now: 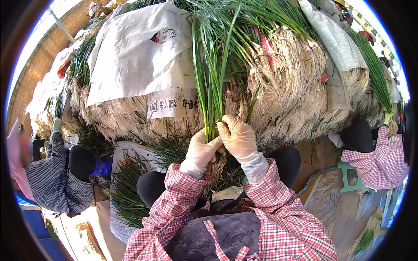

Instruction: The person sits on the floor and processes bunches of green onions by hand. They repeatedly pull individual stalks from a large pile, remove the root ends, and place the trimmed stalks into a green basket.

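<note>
A small bunch of long green-leaved plants with stringy roots, perhaps garlic shoots (209,81), stands upright between my gloved hands in the middle of the view. My left hand (201,148) is closed around its lower stems, with brown roots hanging below. Touching the same bunch from the right, my right hand (237,135) has thumb and forefinger pinched together at the stems; whether a leaf is between them is hidden. Just beyond lies a big heap of the same plants, pale roots (287,71) facing me, partly under a white woven sack (140,55).
Loose green leaves (129,195) lie on a white sheet at my left knee. A co-worker in a dark checked jacket (54,173) sits at the left. Another in a pink checked shirt (383,160) sits at the right, beside a green plastic stool (351,177).
</note>
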{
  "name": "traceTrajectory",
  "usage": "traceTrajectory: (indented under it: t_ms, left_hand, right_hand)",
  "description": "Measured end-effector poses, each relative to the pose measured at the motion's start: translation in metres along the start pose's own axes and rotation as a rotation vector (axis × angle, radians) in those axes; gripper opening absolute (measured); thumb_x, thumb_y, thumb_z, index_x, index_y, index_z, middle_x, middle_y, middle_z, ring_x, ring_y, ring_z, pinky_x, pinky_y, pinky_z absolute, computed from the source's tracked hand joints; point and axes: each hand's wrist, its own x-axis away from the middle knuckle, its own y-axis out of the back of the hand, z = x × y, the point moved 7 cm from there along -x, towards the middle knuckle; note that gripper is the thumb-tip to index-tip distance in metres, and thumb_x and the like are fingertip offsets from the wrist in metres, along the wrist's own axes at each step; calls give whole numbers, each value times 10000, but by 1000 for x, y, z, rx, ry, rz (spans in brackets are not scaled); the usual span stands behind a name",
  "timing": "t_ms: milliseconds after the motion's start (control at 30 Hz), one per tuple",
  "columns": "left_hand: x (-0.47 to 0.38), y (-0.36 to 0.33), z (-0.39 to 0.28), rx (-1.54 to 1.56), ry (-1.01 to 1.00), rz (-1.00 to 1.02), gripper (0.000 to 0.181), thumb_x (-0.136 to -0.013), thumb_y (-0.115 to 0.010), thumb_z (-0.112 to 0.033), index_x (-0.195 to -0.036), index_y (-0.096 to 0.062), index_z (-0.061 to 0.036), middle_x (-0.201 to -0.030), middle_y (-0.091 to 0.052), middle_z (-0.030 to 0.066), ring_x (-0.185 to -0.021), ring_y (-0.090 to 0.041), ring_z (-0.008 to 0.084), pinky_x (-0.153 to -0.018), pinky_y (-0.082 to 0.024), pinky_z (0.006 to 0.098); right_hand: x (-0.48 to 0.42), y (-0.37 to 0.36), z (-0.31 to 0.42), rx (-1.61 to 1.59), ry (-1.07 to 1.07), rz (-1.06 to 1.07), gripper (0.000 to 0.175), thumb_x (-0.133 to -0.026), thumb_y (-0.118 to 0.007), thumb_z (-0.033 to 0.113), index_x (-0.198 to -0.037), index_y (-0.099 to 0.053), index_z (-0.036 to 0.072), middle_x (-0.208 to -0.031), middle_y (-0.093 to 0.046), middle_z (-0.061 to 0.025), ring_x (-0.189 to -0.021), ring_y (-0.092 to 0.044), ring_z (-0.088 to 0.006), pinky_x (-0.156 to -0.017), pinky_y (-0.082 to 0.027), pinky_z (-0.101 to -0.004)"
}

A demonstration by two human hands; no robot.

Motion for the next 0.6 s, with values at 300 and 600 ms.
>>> traceTrajectory:
  t_ms: [300, 600]
  left_hand:
    - [15, 34, -15, 204, -42, 59, 210, -840, -672, -189, -961, -586, -40, -812, -652, 69, -464, -571, 105, -367, -392, 162]
    - [18, 39, -67, 565, -170, 90, 247, -901, -590, -222, -1103, -540, -88, -800, -601, 45, -605, -596, 167, -468, -487, 288]
  right_hand:
    - [5, -13, -53, 144, -106, 310, 139, -872, -582, 130, -994, -571, 64, -830, -624, -101, -683, -573, -190, -633, -477, -314]
    - [-79, -46, -3, 809, 449, 179, 297, -739, -588, 98, -1024, -621, 174, -1067, -569, -42, -858, -545, -229, -729, -486, -363]
